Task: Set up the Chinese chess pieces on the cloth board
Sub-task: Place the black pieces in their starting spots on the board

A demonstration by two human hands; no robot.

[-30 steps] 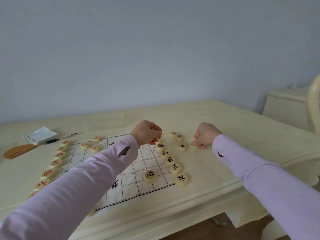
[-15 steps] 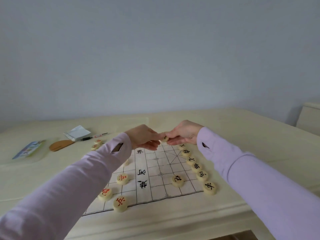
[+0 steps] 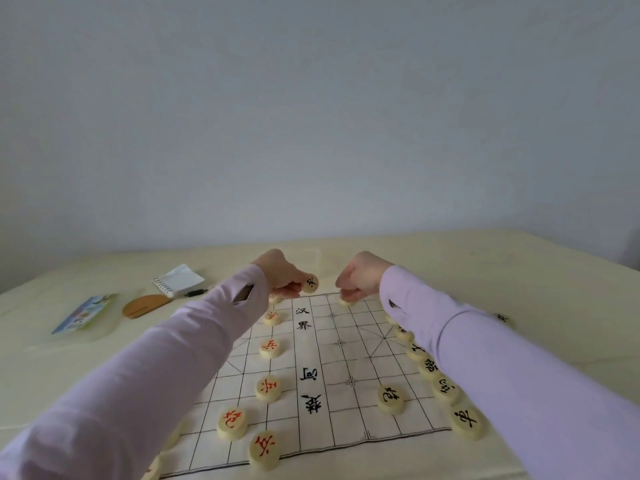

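Observation:
The white cloth board [image 3: 332,372] with black grid lines lies on the cream table. Red-lettered round pieces [image 3: 270,348] stand in a column on its left half. Black-lettered pieces [image 3: 431,367] run along its right edge, partly hidden by my right sleeve, and one black piece [image 3: 390,398] stands inside the grid. At the board's far edge my left hand [image 3: 280,277] pinches a black-lettered piece [image 3: 310,283], held up on edge. My right hand [image 3: 360,277], fingers curled, rests its fingertips on a pale piece [image 3: 345,301] lying on the far edge of the board.
At the far left of the table [image 3: 519,278] lie a spiral notepad [image 3: 178,280], a pen [image 3: 194,293], a brown wooden oval [image 3: 145,305] and a colourful card on a pale tray [image 3: 85,313]. One more piece [image 3: 502,318] lies off the board beyond my right sleeve.
My hands met over the far edge of the board, then parted. The left hand now holds a black-lettered piece up; the right hand has come down onto a piece on the board. The view shifted right.

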